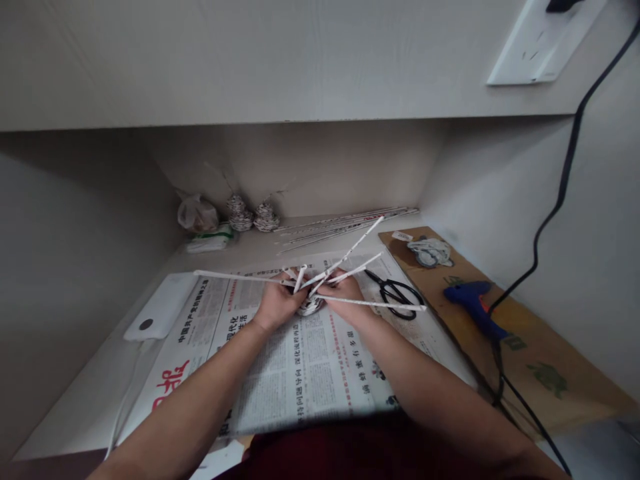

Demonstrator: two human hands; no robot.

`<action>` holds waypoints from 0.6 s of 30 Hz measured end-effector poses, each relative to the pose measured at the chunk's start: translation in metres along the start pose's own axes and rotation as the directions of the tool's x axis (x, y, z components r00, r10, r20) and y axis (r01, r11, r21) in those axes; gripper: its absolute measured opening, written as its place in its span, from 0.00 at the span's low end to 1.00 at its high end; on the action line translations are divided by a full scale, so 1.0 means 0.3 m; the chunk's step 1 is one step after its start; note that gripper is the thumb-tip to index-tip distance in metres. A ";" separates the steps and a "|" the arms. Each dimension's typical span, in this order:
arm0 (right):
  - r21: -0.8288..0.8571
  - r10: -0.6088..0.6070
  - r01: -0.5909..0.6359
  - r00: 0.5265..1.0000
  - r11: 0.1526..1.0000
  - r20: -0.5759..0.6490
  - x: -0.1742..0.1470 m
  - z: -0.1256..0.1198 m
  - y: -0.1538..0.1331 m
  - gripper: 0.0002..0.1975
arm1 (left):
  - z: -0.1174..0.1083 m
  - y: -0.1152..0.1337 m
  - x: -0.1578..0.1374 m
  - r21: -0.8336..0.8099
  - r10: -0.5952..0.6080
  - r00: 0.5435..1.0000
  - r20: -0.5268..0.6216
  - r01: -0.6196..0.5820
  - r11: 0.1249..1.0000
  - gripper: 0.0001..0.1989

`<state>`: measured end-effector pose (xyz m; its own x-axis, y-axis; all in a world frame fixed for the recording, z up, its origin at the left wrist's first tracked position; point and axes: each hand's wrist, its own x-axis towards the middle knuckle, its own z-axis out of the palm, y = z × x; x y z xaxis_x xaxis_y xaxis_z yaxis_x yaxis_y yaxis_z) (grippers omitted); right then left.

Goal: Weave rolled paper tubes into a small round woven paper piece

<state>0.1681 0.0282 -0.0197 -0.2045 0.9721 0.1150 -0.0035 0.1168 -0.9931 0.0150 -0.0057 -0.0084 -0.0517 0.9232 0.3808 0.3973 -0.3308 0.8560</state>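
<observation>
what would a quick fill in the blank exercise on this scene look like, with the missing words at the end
1. The glue gun on the brown cardboard is mainly ____ in colour.
2. The left hand and right hand hold a woven piece; the black scissors lie nearer the ____ hand.
3. Near the plastic bag are ____ gourd-shaped woven pieces.

Missing words: blue; right; two.

Paper sticks point(390, 305) and scissors point(384, 285) obstruct right of the right hand point(346, 289); nearer newspaper point(300, 373) leaves passage.

Home craft corner, seemingly: newspaper point(315, 367) over recessed desktop point(87, 397), blue glue gun point(477, 312) on cardboard point(570, 353), scissors point(385, 287), wall socket point(543, 43).
</observation>
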 end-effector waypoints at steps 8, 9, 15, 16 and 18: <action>0.050 -0.009 0.005 0.997 0.999 0.073 -0.005 -0.008 -0.028 0.08 | 0.004 0.010 -0.002 -0.023 0.016 0.999 -0.042 -0.017 1.000 0.01; 0.056 0.004 -0.007 0.998 0.998 0.064 -0.002 -0.011 -0.027 0.07 | 0.005 0.009 -0.001 -0.035 0.005 0.999 -0.046 -0.007 0.999 0.03; 0.048 0.083 -0.083 0.997 0.995 -0.008 0.024 -0.024 0.002 0.05 | 0.003 -0.014 0.011 -0.080 -0.051 0.999 -0.007 0.051 0.995 0.06; 0.025 0.084 -0.083 0.996 0.996 -0.029 0.028 -0.023 0.008 0.06 | 0.001 -0.018 0.014 -0.075 -0.051 0.999 0.004 0.051 0.996 0.07; -0.016 0.087 -0.088 0.993 0.996 -0.074 0.034 -0.021 0.019 0.06 | -0.006 -0.023 0.019 -0.065 -0.047 0.998 0.032 0.049 0.997 0.12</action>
<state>0.1720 0.0399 -0.0241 -0.1305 0.9910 0.0296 0.0307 0.0338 -0.9990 0.0105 0.0014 -0.0115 -0.0406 0.9435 0.3289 0.3341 -0.2974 0.8944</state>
